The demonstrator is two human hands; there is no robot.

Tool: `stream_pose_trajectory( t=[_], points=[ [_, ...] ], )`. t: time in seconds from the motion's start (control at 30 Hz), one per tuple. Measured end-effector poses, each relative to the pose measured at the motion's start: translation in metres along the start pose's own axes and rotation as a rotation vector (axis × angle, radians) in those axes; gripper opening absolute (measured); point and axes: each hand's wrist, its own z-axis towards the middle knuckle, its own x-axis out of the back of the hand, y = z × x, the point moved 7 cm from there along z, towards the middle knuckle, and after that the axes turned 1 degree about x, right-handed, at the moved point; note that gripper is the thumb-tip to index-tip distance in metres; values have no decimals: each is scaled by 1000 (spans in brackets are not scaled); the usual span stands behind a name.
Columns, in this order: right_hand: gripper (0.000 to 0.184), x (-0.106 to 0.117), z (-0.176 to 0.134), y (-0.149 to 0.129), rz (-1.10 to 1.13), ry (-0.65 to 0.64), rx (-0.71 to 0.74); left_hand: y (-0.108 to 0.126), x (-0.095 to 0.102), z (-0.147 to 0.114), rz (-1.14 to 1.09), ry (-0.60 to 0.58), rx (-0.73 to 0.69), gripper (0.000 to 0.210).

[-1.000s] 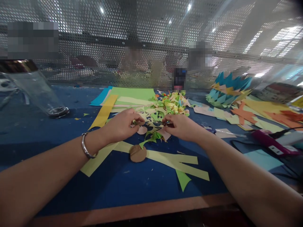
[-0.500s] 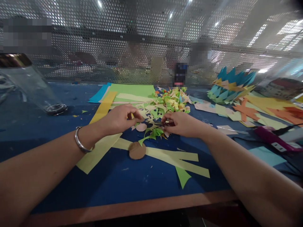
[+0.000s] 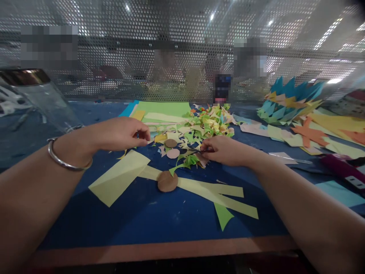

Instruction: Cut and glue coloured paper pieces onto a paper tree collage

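Note:
My left hand (image 3: 125, 134) hovers left of the paper scraps, its fingers curved and the thumb apart, with nothing visible between them. A small brown disc (image 3: 171, 143) lies to its right, just behind a pale pink disc (image 3: 173, 153). My right hand (image 3: 221, 150) is closed on what looks like scissors, dark and mostly hidden by the fingers. Beside it sits a heap of cut paper scraps (image 3: 213, 121). Closer to me, a larger brown disc (image 3: 167, 181) rests on pale yellow paper strips (image 3: 205, 186). A wider pale yellow sheet (image 3: 119, 179) lies to the left.
A glass jar (image 3: 54, 106) stands at the left. Green paper (image 3: 165, 108) lies behind the scraps. At right are a blue pointed paper crown (image 3: 291, 101), orange strips (image 3: 309, 133) and a purple glue gun (image 3: 339, 167). A perforated metal screen (image 3: 182, 23) rises behind the table.
My left hand has moved left, away from the small brown disc, which now lies uncovered among the scraps. My right hand stays beside the heap. The view has shifted slightly.

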Motion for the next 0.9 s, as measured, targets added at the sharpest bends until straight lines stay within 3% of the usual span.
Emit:
stream_pose_trajectory(
  t=[0.17, 0.5, 0.6, 0.67, 0.7, 0.77, 0.9],
  points=[
    [15, -1, 2, 3, -14, 19, -17, -13, -15, -6, -23, -215, -32, 44],
    [16, 10, 0, 4, 36, 139, -58, -12, -19, -18, -116, -297, -114, 34],
    [19, 5, 1, 2, 66, 82, -58, -22, -8, -15, -217, -180, -62, 35],
    [19, 3, 2, 2, 67, 68, -61, -39, 3, -8, -248, 21, 26, 32],
    [18, 3, 2, 2, 64, 67, -60, -52, 11, -5, -233, 185, 103, 31],
    [15, 2, 3, 1, 60, 61, -55, -77, 13, 1, -192, 353, 229, 39],
    [14, -1, 3, 1, 77, 56, -56, -117, -6, 17, -196, 416, 387, 62]
  ],
)
